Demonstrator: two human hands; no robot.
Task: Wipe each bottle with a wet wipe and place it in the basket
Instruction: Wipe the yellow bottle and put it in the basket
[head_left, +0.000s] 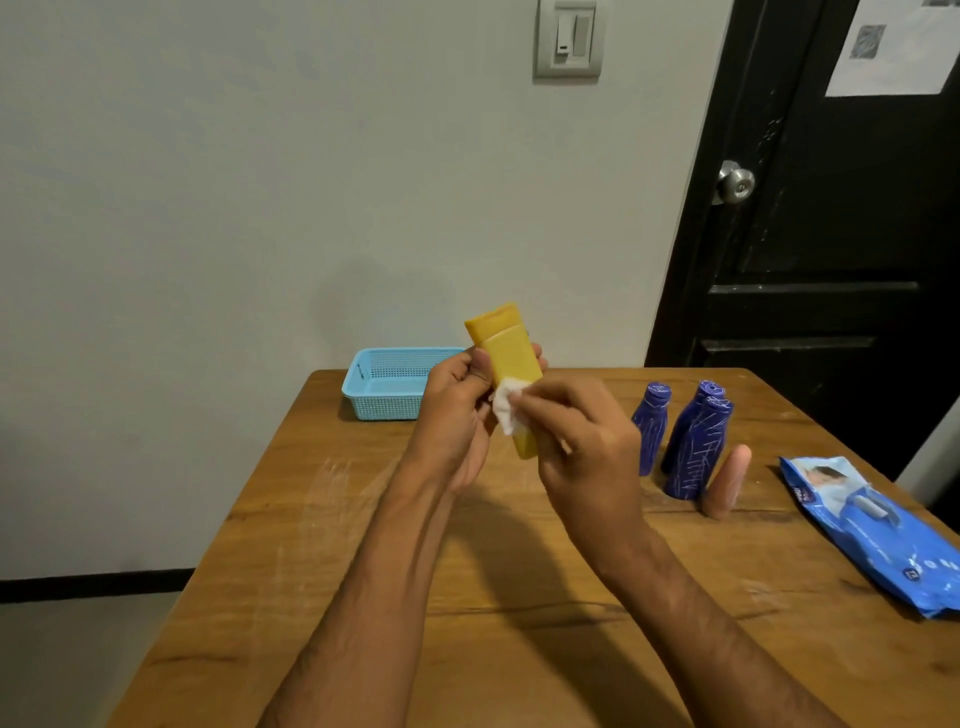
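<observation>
At a wooden table (395, 597) set against a pale wall, both my bare forearms reach up from the near edge and meet above the middle of the surface. A black door (831, 260) stands behind the table's far right corner.

A blue pack of wipes (883, 540) lies flat along the right edge, its flap facing up. A light blue basket (387, 384) sits at the far left corner, slightly overhanging the edge; I cannot see anything inside it from here.

Three dark blue bottles (693, 447) stand upright in a tight cluster right of centre, toward the far edge, with a small peach-coloured bottle (727, 480) just beside them on the nearer right.

My left hand (457, 415) is raised, palm turned inward, fingers wrapped around the back of a yellow bottle (511, 364) and thumb pressed to its front, clamped firmly on its lower half. The bottle is held in the air above the table, cap end up and tilted a little to the left, in front of the basket's right end.

My right hand (587, 447) comes in from the right, wrist bent, fingertips bunched together and pinching a crumpled white wipe (506, 410) against the bottle's front face, just below the middle.
</observation>
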